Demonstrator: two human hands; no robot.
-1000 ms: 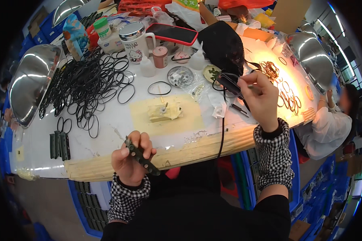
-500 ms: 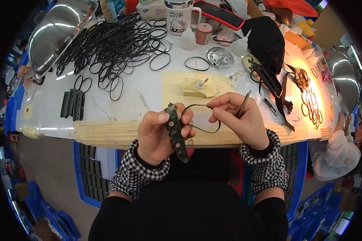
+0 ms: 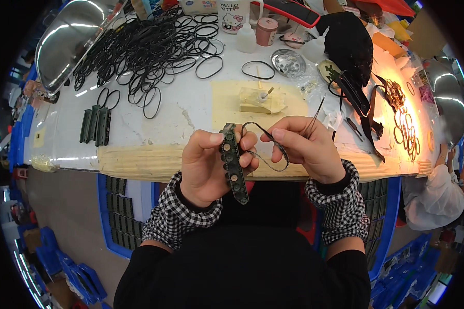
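Left hand (image 3: 207,167) closed around a dark green flat strip with a row of round studs (image 3: 233,162), held upright just above the near edge of the white bench (image 3: 191,110) — thumb on its upper end, fingers wrapped behind. Right hand (image 3: 307,147) pinches a thin black toothed rubber belt loop (image 3: 267,150) between thumb and forefinger, and the same grip also carries slim metal tweezers (image 3: 314,114), their points sticking up and away. The loop runs from the strip's top end out in a slack curve to the right fingers. Risks, as judged: the belt is thin and limp, so it could slip off the strip's end or twist over if the pinch eases; both pieces hang over the bench edge, so a dropped belt would likely fall to the floor rather than the top; sharing one grip between tweezers and belt leaves little control, and the points could snag the loop. Strip looks rigid, narrow, matte, with pale round studs spaced evenly down its face; lower end pokes out below the palm. Belt looks fine-ribbed, flexible, a closed loop like those in the heap of black rubber loops (image 3: 149,46) at far left. Spare green strips (image 3: 95,125) lie flat on the left, well apart from the hands. A small pale block with a stick in it (image 3: 260,99) sits on a yellowish mat just beyond the hands.
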